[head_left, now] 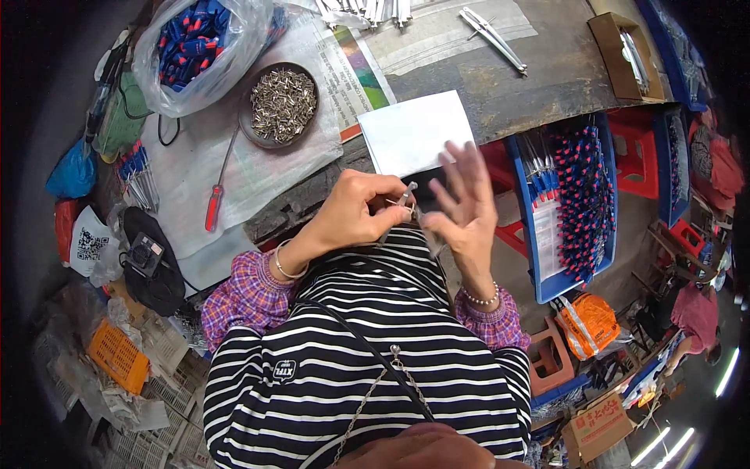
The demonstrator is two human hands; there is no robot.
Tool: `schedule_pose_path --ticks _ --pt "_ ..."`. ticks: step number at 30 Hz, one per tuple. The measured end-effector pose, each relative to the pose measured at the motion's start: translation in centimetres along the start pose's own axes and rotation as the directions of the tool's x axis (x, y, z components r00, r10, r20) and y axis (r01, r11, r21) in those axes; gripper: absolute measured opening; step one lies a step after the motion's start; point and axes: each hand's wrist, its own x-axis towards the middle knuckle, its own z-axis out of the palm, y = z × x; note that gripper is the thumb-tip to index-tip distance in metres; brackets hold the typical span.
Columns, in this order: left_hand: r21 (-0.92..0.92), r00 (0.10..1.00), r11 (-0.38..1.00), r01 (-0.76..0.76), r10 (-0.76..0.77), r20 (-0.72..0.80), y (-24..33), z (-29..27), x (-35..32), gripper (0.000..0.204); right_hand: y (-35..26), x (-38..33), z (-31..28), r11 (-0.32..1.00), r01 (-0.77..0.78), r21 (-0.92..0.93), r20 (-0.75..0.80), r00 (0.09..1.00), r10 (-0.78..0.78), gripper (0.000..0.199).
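Visible items include one left hand, one right hand, two bracelets, at least one held metal piece, one bowl of metal fittings too numerous to count, one red-handled screwdriver, one white paper rectangle, and one separate metal compass.

Orange basket left; orange bag, cardboard box lower right.

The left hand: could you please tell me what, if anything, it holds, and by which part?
The left hand pinches a slim metal piece near its upper end.
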Motion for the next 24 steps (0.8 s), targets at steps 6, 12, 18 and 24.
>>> schedule_pose_path --ticks 6,12,18,24 --pt "-0.033 0.993 0.998 -0.058 0.054 -0.105 -0.6 0.0 0.1 0.016 1.6 -1.6 1.1 0.954 -0.285 0.092 0.145 0.952 0.271 0.063" --pt "-0.160 0.991 0.987 -0.032 0.010 -0.136 -1.1 0.1 0.1 0.016 3.9 -2.7 0.6 0.954 -0.293 -0.065 0.121 0.947 0.299 0.025" --pt "-0.112 0.989 0.993 -0.045 0.028 -0.145 -0.8 0.3 0.1 0.017 2.9 -2.9 1.6 0.941 -0.335 0.050 0.111 0.938 0.328 0.017" --pt "-0.169 0.992 0.985 0.024 -0.044 -0.117 -0.8 0.4 0.4 0.014 3.1 -2.9 1.2 0.949 -0.315 0.022 0.135 0.941 0.309 0.018"
